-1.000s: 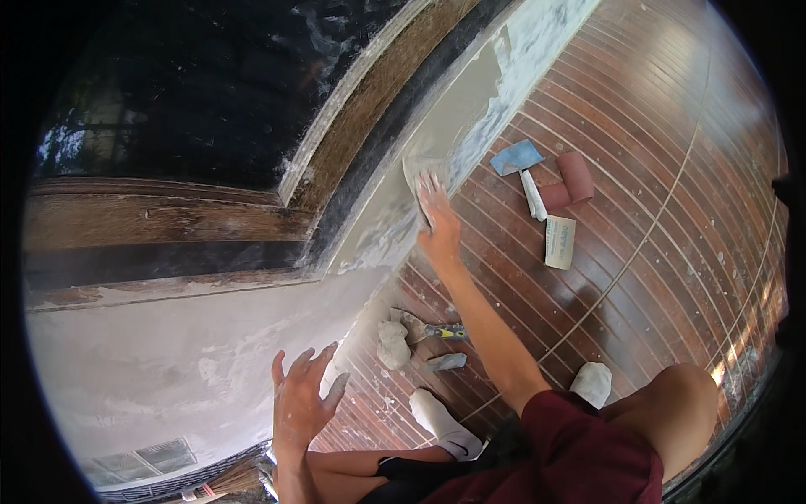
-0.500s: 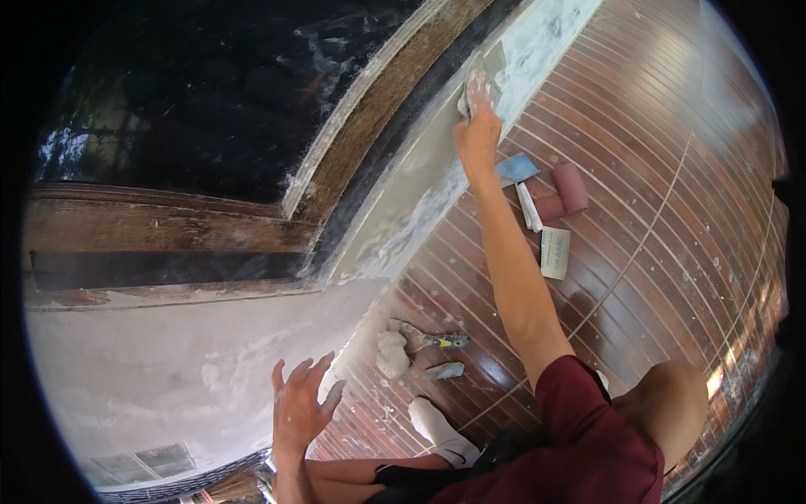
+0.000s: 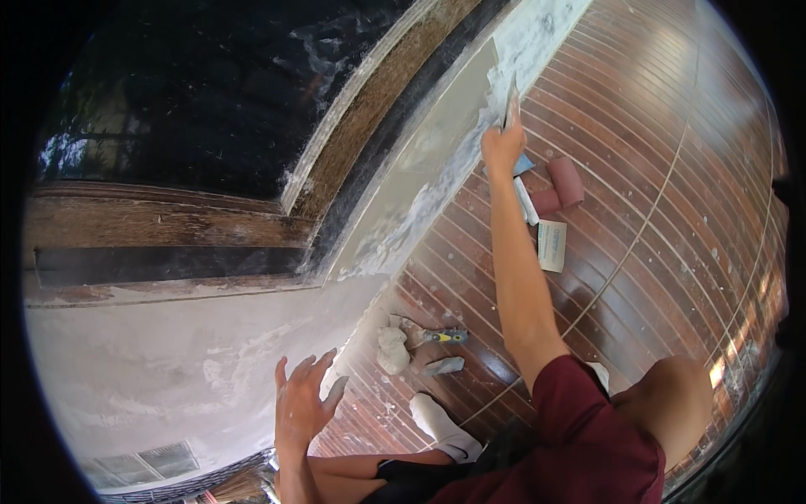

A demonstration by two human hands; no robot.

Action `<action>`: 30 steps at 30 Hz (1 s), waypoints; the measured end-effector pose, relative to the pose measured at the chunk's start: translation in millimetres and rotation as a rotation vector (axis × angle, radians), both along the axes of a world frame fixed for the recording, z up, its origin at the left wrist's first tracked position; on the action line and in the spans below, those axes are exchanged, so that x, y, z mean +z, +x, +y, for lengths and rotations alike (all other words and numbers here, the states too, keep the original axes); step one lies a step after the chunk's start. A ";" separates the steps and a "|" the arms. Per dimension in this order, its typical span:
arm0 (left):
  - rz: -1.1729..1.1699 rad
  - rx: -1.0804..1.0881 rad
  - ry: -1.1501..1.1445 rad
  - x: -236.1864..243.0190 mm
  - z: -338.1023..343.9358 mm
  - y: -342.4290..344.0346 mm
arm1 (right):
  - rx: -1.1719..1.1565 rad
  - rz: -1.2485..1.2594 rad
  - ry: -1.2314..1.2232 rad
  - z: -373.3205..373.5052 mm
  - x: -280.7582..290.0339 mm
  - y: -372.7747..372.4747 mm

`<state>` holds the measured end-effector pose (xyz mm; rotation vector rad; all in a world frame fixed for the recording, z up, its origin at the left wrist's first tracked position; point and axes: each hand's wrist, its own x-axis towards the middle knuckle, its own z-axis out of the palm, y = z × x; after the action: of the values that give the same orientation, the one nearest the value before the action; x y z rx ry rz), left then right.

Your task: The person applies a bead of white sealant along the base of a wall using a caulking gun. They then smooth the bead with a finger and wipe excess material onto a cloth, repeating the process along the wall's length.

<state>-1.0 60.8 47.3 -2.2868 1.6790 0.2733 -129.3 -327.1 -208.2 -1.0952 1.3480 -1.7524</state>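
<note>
My right hand [image 3: 503, 151] reaches far forward and grips a thin flat putty scraper [image 3: 513, 97], seen nearly edge-on beside the low wall strip. Smooth grey wet putty [image 3: 428, 155] covers much of that strip, with a ragged edge against the patchy white surface [image 3: 529, 46] beyond. My left hand [image 3: 304, 401] hangs near the white wall at the lower left, fingers spread and dusted with putty, holding nothing. Right of it on the floor lie a lump of putty [image 3: 392, 351], a putty knife [image 3: 445, 336] with a yellow-and-dark handle, and a small grey piece [image 3: 443, 366].
Beside my right forearm are a reddish sandpaper roll [image 3: 566, 182], a blue sheet [image 3: 522, 164], a narrow white object [image 3: 526, 202] and a small pale box [image 3: 552, 245]. A weathered wooden frame [image 3: 168, 220] borders the dark pane. My socked foot [image 3: 441, 427] rests on the brown striped floor [image 3: 638, 277].
My right hand has drawn back from the wall strip, slightly nearer and to the right, turning the scraper edge-on. A smooth putty edge now shows where it was. My left hand stays almost still.
</note>
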 end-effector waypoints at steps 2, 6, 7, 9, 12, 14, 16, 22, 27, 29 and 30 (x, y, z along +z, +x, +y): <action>-0.006 0.014 0.008 2.7 5.7 1.0 | 0.058 0.047 -0.011 -22.2 -1.1 3.7; -0.019 0.035 0.010 8.0 11.2 -0.2 | 0.122 0.106 -0.167 32.4 -3.2 57.5; -0.023 0.014 -0.008 8.1 10.6 -1.7 | 0.177 0.066 -0.215 70.5 -3.6 80.4; -0.038 0.006 0.009 7.7 8.9 -6.3 | 0.350 0.187 -0.156 169.5 0.5 120.1; -0.013 -0.019 -0.022 6.9 2.3 -9.6 | 0.761 0.100 -0.257 294.8 -5.3 122.6; -0.012 -0.040 -0.059 8.0 -0.8 -10.6 | 0.805 -0.082 -0.053 332.7 -9.0 110.2; -0.009 -0.030 -0.075 11.6 -1.4 -8.8 | 0.573 -0.224 0.223 315.8 -10.7 90.3; -0.001 0.041 -0.031 11.2 8.2 -1.0 | 0.030 -0.152 0.034 52.2 -27.9 25.3; -0.023 0.063 -0.030 15.1 15.0 3.5 | 0.024 0.061 -0.006 35.0 -30.4 70.4; -0.038 0.035 -0.047 16.8 16.0 2.4 | 0.239 0.047 0.046 100.6 -34.7 105.8; -0.044 0.024 -0.051 17.1 16.3 1.2 | 0.347 0.095 0.047 149.9 -34.6 122.4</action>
<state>0.2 77.1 64.4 -2.3340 1.6558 0.1855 -6.9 -177.3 -242.9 -1.3116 1.1647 -1.4252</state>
